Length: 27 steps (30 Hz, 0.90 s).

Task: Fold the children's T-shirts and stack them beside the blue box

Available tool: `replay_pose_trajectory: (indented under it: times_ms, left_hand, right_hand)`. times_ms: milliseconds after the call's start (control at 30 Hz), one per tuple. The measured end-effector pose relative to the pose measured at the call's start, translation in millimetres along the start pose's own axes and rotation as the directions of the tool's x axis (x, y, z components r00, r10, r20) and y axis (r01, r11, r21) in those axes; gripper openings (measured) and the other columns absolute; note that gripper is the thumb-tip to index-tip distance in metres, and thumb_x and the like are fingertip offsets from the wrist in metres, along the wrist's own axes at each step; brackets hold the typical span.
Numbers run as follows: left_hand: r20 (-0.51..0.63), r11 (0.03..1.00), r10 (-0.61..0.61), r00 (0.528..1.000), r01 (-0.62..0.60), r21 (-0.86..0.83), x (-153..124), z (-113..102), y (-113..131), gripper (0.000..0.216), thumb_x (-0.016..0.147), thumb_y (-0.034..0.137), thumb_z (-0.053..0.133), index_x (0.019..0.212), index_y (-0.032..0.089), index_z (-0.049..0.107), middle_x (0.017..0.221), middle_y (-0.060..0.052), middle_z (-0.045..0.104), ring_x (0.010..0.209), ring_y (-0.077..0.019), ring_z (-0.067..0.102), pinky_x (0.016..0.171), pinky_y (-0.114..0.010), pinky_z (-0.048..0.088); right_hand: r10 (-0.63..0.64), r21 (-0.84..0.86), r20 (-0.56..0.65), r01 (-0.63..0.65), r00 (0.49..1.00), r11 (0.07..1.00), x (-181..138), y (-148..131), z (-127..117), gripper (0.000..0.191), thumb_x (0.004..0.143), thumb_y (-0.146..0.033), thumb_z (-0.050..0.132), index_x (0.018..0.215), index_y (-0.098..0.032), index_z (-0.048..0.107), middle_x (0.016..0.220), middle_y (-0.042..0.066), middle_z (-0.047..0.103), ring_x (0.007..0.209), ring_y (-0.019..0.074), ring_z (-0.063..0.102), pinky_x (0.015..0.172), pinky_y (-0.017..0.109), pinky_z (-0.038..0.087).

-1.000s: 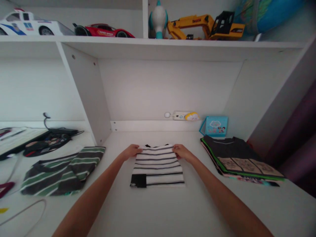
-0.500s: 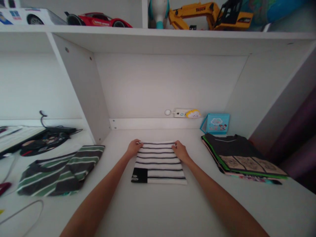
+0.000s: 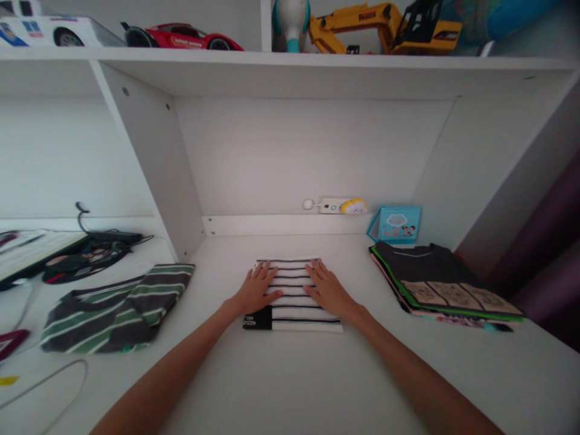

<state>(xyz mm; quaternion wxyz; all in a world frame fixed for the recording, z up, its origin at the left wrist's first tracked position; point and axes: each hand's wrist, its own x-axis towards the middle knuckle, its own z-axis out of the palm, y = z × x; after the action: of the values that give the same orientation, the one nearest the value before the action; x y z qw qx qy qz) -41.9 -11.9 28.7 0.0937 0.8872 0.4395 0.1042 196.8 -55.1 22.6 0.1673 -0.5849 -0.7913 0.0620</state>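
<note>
A folded white shirt with thin black stripes (image 3: 292, 296) lies on the white desk (image 3: 290, 374) in front of me, a black patch at its near left corner. My left hand (image 3: 256, 290) rests flat on its left half, fingers spread and open. My right hand (image 3: 328, 290) lies flat on its right half, fingers stretched out too. Neither hand grips the cloth.
A green-and-grey striped garment (image 3: 113, 308) lies to the left. A stack of folded dark shirts (image 3: 439, 287) sits to the right, a small blue booklet (image 3: 396, 223) behind it. Cables and dark items (image 3: 86, 254) are at far left. Toy cars (image 3: 181, 36) and a yellow excavator (image 3: 385, 27) stand on the shelf above.
Both hands let go of the shirt's far edge, where they were finishing the fold, and now lie flat on top of the folded shirt.
</note>
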Motion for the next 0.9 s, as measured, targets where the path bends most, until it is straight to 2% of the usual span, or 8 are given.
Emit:
replay_pose_trajectory:
  times_ms: [100,167,333,400,533,700,800,900]
  left_hand:
    - [0.096,0.995,-0.091,0.991,0.086,0.047,-3.9,2.1,-2.2,0.069,0.079,0.063,0.028,0.137,0.026,0.018,0.144,-0.011,0.008,0.13,-0.0313,0.005,0.098,-0.058,0.01]
    - [0.084,0.995,-0.095,0.992,0.093,0.028,2.1,-1.3,-9.5,0.062,0.08,0.06,0.031,0.134,0.029,0.026,0.143,-0.009,0.017,0.13,-0.0303,0.013,0.097,-0.058,0.011]
    - [-0.111,0.959,-0.279,0.954,0.269,-0.091,35.6,-13.5,-34.8,0.045,0.081,0.033,0.043,0.122,0.015,0.047,0.129,-0.012,0.044,0.12,-0.0239,0.037,0.099,-0.037,0.024]
    - [-0.125,0.942,-0.328,0.936,0.315,-0.114,48.4,-13.8,-42.2,0.046,0.076,0.028,0.048,0.118,0.011,0.049,0.122,-0.015,0.05,0.115,-0.0256,0.042,0.096,-0.035,0.029]
    - [-0.104,0.918,-0.364,0.926,0.337,-0.209,60.8,-11.3,-46.6,0.037,0.064,0.026,0.057,0.099,0.014,0.062,0.1,-0.011,0.063,0.099,-0.0266,0.054,0.084,-0.032,0.039]
    - [-0.046,0.891,-0.297,0.954,0.259,-0.374,57.7,-35.8,-39.1,0.027,0.055,0.03,0.063,0.076,0.013,0.065,0.069,-0.003,0.063,0.073,-0.0222,0.059,0.063,-0.027,0.043]
    - [-0.095,0.864,-0.196,0.976,0.126,-0.487,54.9,-76.8,-26.3,0.034,0.058,0.033,0.062,0.086,0.013,0.062,0.075,-0.001,0.061,0.071,-0.0164,0.056,0.061,-0.023,0.042]
    - [-0.222,0.813,-0.053,0.974,-0.087,-0.576,47.5,-121.8,-6.2,0.032,0.063,0.033,0.061,0.088,0.013,0.056,0.072,0.001,0.058,0.066,-0.0118,0.051,0.061,-0.022,0.04]
  right_hand:
    - [0.082,0.036,0.118,-0.087,0.99,0.996,-6.6,8.5,8.5,0.063,0.085,-0.054,0.029,0.137,-0.021,0.02,0.144,0.008,0.012,0.131,0.0261,0.008,0.1,0.05,0.017]
    - [0.091,0.084,0.125,-0.102,0.988,0.991,-2.4,15.0,8.1,0.059,0.084,-0.051,0.035,0.135,-0.023,0.026,0.143,0.007,0.018,0.13,0.0247,0.013,0.101,0.046,0.019]
    - [0.235,0.115,0.021,-0.236,0.972,0.965,34.8,30.7,-7.0,0.037,0.088,-0.022,0.038,0.123,-0.012,0.045,0.128,0.013,0.044,0.119,0.0194,0.038,0.099,0.031,0.027]
    - [0.33,0.119,-0.002,-0.328,0.944,0.937,49.8,34.5,-9.8,0.033,0.087,-0.022,0.041,0.116,-0.01,0.049,0.12,0.015,0.05,0.113,0.0218,0.043,0.096,0.034,0.031]
    - [0.442,0.171,0.051,-0.444,0.895,0.879,62.5,37.3,-8.0,0.03,0.084,-0.031,0.05,0.109,-0.015,0.051,0.11,0.007,0.053,0.095,0.0189,0.054,0.08,0.039,0.045]
    - [0.454,0.319,0.079,-0.454,0.888,0.832,62.7,40.9,-26.2,0.026,0.082,-0.031,0.053,0.102,-0.013,0.055,0.1,0.004,0.057,0.083,0.0164,0.057,0.069,0.032,0.048]
    - [0.414,0.421,-0.05,-0.357,0.909,0.834,63.7,41.7,-64.9,0.023,0.074,-0.026,0.06,0.09,-0.01,0.057,0.081,0.003,0.06,0.069,0.0139,0.057,0.059,0.025,0.045]
    - [0.345,0.475,-0.231,-0.204,0.91,0.856,53.7,34.7,-113.1,0.023,0.069,-0.023,0.062,0.088,-0.013,0.055,0.08,0.001,0.059,0.072,0.0134,0.054,0.061,0.021,0.041]
